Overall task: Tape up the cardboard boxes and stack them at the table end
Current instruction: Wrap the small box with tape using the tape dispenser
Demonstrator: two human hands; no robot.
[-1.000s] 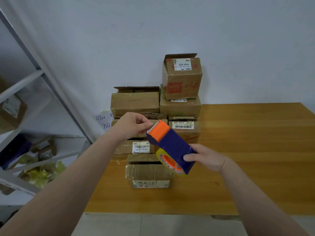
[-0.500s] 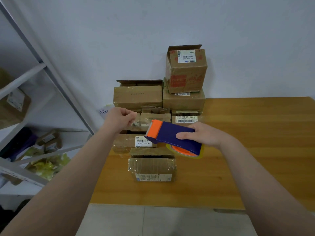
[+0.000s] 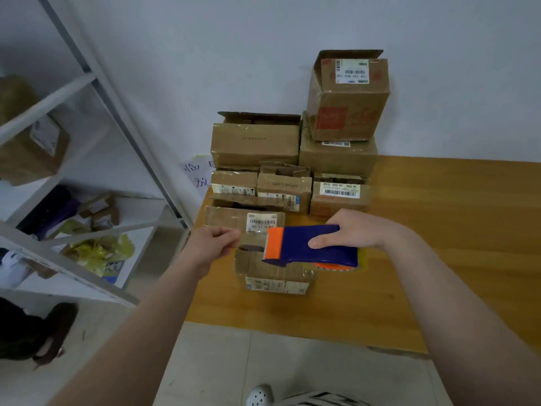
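Your right hand (image 3: 360, 230) grips the tape dispenser (image 3: 310, 247) from above, fingers curled over its blue body. The orange end points left, and the tape roll (image 3: 336, 266) shows under the right half. You hold the dispenser low over the nearest box (image 3: 275, 272), a small carton standing alone near the front edge of the wooden table (image 3: 439, 230), with a white label on its near face. Whether the dispenser touches the carton's top cannot be told. Your left hand (image 3: 210, 244) is just left of the orange end, thumb and forefinger pinched together and the other fingers curled. The tape is clear, so you cannot tell whether its end lies between those fingers. Just beyond that hand sits a labelled box (image 3: 234, 219) with a barcode sticker on its near face. Farther back, at the table's left end against the white wall, is the stack of boxes (image 3: 336, 159). It has a low row of three small cartons, a wide box (image 3: 254, 142) with open flaps on the left, and on the right a tall box (image 3: 348, 98) with red print and a raised flap, topping the pile. A paper note (image 3: 199, 174) with handwritten characters is beside the stack. Left of the table stands a white shelf rack (image 3: 96, 80) holding cartons and yellow bags (image 3: 99, 250).
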